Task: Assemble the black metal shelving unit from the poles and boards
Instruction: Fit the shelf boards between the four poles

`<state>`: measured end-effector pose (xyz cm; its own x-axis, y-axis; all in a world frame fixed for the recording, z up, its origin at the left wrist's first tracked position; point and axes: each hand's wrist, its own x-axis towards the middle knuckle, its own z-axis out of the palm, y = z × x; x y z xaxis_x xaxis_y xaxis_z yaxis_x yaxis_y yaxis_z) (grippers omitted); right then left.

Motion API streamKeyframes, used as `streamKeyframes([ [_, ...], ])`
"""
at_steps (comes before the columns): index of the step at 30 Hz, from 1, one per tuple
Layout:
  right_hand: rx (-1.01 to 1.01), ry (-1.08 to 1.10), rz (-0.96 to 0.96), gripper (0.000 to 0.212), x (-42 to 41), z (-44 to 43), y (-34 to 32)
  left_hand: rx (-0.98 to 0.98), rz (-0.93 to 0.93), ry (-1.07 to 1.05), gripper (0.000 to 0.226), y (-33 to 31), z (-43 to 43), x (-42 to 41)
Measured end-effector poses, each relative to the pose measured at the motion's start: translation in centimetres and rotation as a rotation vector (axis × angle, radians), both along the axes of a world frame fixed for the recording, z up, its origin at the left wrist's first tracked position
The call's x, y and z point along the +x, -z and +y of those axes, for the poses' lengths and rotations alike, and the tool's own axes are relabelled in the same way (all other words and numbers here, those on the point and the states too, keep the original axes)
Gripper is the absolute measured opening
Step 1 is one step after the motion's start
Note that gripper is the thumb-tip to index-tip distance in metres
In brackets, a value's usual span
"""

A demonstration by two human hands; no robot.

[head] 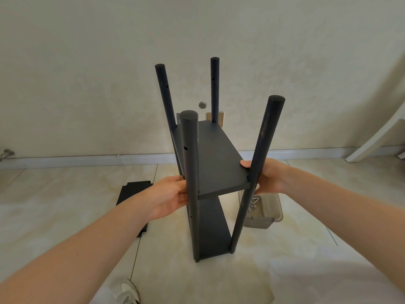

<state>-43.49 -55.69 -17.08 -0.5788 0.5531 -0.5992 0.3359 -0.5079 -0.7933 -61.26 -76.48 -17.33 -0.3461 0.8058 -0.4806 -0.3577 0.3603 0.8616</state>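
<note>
Black metal shelving unit (210, 150) stands upright on the beige tiled floor (285, 270), close to a pale wall. Four round black poles vertical, tops capped. Two boards fitted: flat black rectangular upper board (219, 167) about mid-height, matching lower board (213, 229) near the floor.

Left hand (171, 196) at the upper board's left edge, just behind the front-left pole (190, 154). Thumb above, fingers below, clamped on the edge; fingertips hidden by the pole.

Right hand (269, 178) at the board's front-right corner by the front-right pole (260, 154). Thumb lies on top of the board, fingers curled underneath, gripping it.

Spare flat black board (133, 194) lies on the floor to the left, partly behind the left forearm. Clear plastic tub (266, 213) with small metal screws sits on the floor right of the unit. White shoe (127, 291) at bottom edge.
</note>
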Motion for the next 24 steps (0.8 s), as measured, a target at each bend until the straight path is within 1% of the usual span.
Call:
streamKeyframes([
  [7,-0.032,-0.072,-0.077,0.023,-0.2,-0.1,1.0,-0.047,0.022,-0.011,0.016,1.6,0.0,0.5],
  [12,-0.032,-0.114,-0.102,0.021,-0.1,0.1,2.5,-0.068,-0.003,0.004,0.014,2.9,0.1,0.4],
  [17,-0.039,-0.146,-0.133,0.020,-0.1,-0.2,3.8,-0.106,-0.015,0.020,0.017,4.1,0.1,0.4],
  [21,-0.041,-0.152,-0.108,0.018,0.0,0.0,4.6,-0.102,-0.044,0.018,0.024,5.0,0.1,0.1],
  [24,-0.035,-0.156,-0.108,0.016,0.0,-0.1,5.2,-0.115,-0.013,0.016,0.032,5.6,0.0,0.1],
])
